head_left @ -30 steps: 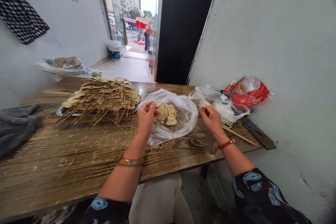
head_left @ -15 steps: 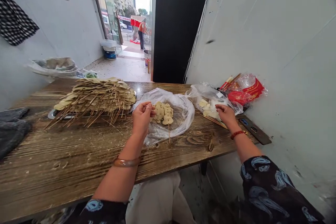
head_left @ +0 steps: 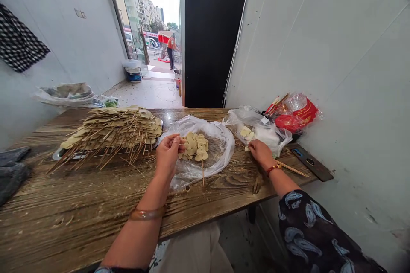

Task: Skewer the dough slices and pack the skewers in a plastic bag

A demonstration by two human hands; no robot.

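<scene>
My left hand (head_left: 169, 153) is closed in a pinch at the left side of an open clear plastic bag (head_left: 229, 145); what its fingertips hold, if anything, is too small to make out. Beside them in the bag lies a pile of thin, pale yellow slices (head_left: 192, 145). One slice at the front has a thin wooden skewer (head_left: 203, 172) pointing towards me. My right hand (head_left: 262, 153) reaches down by a second clear bag (head_left: 272, 134), fingertips together near a pale slice at its edge. Loose wooden skewers (head_left: 293, 169) pass under this hand.
A tall stack of skewered slices (head_left: 118, 130) fills a tray at the left of the wooden table (head_left: 96, 204). A phone (head_left: 312, 164) lies at the right edge by the wall. Red packaging (head_left: 299, 117) stands behind it. Dark cloth (head_left: 14, 170) lies far left.
My right hand has moved left and down from above the second bag to the slices at its near edge. My left hand keeps its pinch beside the pile. The view has tilted up slightly.
</scene>
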